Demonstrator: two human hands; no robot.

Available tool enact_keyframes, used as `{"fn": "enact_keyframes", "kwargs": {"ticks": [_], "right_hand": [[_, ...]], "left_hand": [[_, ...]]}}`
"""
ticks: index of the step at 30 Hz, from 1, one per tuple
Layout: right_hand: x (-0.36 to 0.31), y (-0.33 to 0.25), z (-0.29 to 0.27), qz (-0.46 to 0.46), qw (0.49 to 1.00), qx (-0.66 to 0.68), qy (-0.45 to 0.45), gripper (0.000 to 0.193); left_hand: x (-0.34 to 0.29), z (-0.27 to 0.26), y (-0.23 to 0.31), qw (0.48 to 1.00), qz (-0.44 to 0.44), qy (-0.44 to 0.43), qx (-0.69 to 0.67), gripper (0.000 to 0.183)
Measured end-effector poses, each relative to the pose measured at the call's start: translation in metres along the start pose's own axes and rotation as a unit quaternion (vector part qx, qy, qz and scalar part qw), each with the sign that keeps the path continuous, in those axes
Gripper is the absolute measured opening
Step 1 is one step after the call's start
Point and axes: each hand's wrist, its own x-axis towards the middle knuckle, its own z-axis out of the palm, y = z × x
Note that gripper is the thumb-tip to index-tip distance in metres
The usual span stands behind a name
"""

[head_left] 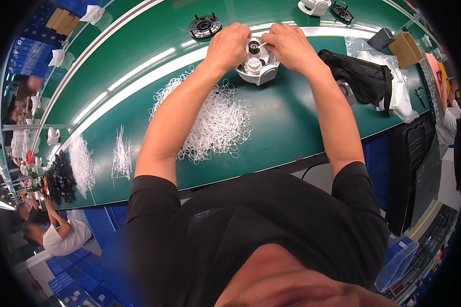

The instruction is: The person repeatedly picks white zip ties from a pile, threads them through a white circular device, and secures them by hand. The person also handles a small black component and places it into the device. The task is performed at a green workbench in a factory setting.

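A white plastic housing (258,77) stands on the green table in front of me, its open top holding a black round part (253,47) and a white round part (254,64). My left hand (227,47) is closed at the housing's left side; its fingertips are turned away, hiding what they grip. Across from it, my right hand (290,47) pinches a thin white strip (263,45) over the housing. Nearer to me, partly behind my left forearm, lies a big heap of thin white loops (215,123) that look like cable ties.
Straight white strips (122,156) and another white pile (81,161) lie to the left. A black round base (205,25) sits beyond my left hand. At right are a black mesh bag (361,77), clear plastic bags and a cardboard box (405,50). Another person (64,235) works at far left.
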Motion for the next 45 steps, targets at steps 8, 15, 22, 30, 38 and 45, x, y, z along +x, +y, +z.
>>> {"fn": "enact_keyframes", "kwargs": {"ticks": [8, 15, 22, 30, 38, 45], "right_hand": [[-0.006, 0.024, 0.029, 0.165, 0.850, 0.449, 0.219, 0.034], [-0.012, 0.039, 0.079, 0.342, 0.737, 0.482, 0.329, 0.037], [-0.008, 0.036, 0.092, 0.297, 0.803, 0.412, 0.312, 0.032], [-0.008, 0.025, 0.081, 0.301, 0.837, 0.381, 0.253, 0.026], [-0.008, 0.027, 0.083, 0.305, 0.841, 0.376, 0.242, 0.029], [-0.009, 0.032, 0.090, 0.271, 0.838, 0.391, 0.267, 0.025]], "left_hand": [[-0.011, -0.014, -0.023, 0.974, -0.154, -0.088, -0.140, 0.032], [0.013, -0.025, -0.024, 0.801, -0.351, -0.221, -0.431, 0.026], [0.109, 0.026, -0.039, 0.743, -0.403, -0.051, -0.533, 0.032], [0.155, 0.086, -0.043, 0.675, -0.430, 0.060, -0.596, 0.030], [0.123, 0.005, -0.017, 0.750, -0.384, 0.014, -0.538, 0.036], [0.054, -0.211, 0.064, 0.854, 0.191, 0.254, -0.413, 0.032]]}}
